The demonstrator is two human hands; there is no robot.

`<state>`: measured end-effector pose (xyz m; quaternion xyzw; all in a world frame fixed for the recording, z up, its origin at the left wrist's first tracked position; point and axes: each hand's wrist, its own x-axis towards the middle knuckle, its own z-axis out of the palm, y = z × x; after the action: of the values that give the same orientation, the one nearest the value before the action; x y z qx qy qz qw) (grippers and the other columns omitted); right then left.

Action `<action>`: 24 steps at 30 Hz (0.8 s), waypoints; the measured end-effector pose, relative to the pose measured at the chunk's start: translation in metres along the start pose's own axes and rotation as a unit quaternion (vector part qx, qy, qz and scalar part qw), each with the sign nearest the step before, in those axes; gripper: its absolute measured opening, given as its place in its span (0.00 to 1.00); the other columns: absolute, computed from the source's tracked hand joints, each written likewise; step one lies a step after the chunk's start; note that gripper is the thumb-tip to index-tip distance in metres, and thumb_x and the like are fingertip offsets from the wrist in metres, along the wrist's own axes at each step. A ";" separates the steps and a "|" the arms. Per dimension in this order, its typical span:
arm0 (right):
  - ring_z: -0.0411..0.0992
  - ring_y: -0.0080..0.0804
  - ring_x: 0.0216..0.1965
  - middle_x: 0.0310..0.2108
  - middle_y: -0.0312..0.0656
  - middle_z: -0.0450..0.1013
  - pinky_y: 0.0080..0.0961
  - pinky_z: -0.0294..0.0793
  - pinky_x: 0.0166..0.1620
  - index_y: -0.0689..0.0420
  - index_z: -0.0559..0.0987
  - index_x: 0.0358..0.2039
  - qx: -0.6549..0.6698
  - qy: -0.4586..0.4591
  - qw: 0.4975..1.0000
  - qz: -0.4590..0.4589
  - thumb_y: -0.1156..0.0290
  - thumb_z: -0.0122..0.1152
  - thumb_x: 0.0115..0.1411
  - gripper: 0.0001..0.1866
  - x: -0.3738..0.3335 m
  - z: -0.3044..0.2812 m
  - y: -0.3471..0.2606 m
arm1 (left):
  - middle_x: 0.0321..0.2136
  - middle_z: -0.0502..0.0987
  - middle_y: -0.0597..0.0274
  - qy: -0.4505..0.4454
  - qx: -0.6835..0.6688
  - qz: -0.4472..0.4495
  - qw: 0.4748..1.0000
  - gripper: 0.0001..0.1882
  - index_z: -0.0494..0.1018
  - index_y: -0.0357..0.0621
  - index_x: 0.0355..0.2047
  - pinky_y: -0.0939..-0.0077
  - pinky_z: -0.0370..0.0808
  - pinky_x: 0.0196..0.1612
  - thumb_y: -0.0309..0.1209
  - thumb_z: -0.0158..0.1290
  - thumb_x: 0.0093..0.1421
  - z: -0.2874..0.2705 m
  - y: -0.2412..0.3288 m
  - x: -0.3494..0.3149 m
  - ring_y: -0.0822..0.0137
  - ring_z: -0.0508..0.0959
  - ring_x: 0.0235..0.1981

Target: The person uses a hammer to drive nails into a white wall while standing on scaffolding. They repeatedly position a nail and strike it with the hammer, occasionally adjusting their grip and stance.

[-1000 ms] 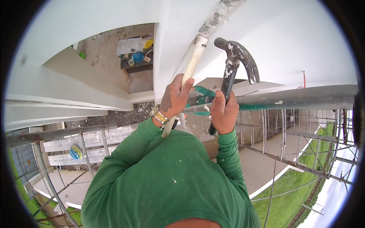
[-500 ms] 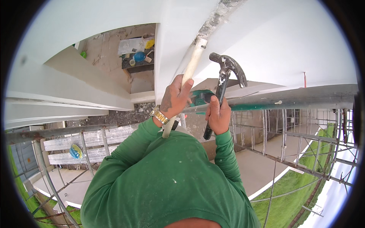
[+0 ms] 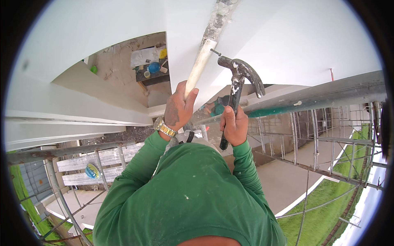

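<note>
My left hand (image 3: 178, 107), with a gold-and-silver watch at its wrist, is closed around a pale, cream-coloured rod (image 3: 200, 63). The rod slants up to the white wall, its top at the lower end of a rough grey strip. A dark nail (image 3: 215, 52) sticks out sideways near that top. In my right hand (image 3: 235, 126) is the black handle of a claw hammer (image 3: 236, 80), spotted with white paint. The hammer's striking face is just beside the nail's outer end; whether they touch I cannot tell. The rod's lower end is hidden.
A thick grey scaffold pipe (image 3: 328, 93) crosses at right, with scaffold frames (image 3: 316, 139) below. Left are metal planks (image 3: 98, 158) bearing a blue-and-yellow round object (image 3: 92, 171). Through an opening shows a low dark table (image 3: 154, 78) with items. A red rod (image 3: 331, 74) stands by the wall.
The hammer head has come closer to the nail. My left hand and the rod have shifted left, and more of the nail's length shows. The whole view has moved slightly.
</note>
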<state>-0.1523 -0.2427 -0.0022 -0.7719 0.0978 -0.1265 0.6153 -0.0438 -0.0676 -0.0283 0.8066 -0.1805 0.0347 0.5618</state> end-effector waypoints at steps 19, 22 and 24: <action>0.69 0.21 0.20 0.19 0.35 0.72 0.24 0.68 0.25 0.63 0.74 0.34 -0.094 0.039 0.988 -0.120 0.53 0.54 0.73 0.22 0.031 0.009 -0.002 | 0.21 0.75 0.52 -0.001 -0.082 -0.076 0.994 0.24 0.70 0.35 0.51 0.64 0.71 0.28 0.47 0.49 0.72 0.006 0.029 0.000 0.59 0.76 0.22; 0.68 0.19 0.20 0.19 0.35 0.71 0.20 0.66 0.24 0.62 0.71 0.34 -0.056 0.038 0.992 -0.104 0.48 0.51 0.74 0.25 0.012 0.005 -0.035 | 0.22 0.76 0.52 0.007 -0.077 -0.070 0.995 0.24 0.70 0.35 0.51 0.64 0.71 0.28 0.46 0.49 0.73 0.008 0.024 -0.001 0.59 0.76 0.22; 0.67 0.20 0.19 0.17 0.36 0.69 0.21 0.65 0.23 0.61 0.70 0.33 0.008 0.086 0.967 -0.241 0.49 0.51 0.74 0.25 0.013 0.009 -0.023 | 0.22 0.76 0.52 0.012 -0.072 -0.064 0.995 0.24 0.70 0.34 0.51 0.64 0.72 0.28 0.47 0.49 0.73 0.010 0.020 -0.002 0.60 0.77 0.22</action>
<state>-0.1372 -0.2330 0.0192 -0.7541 -0.0398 -0.3377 0.5619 -0.0538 -0.0823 -0.0149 0.7734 -0.1237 -0.0047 0.6218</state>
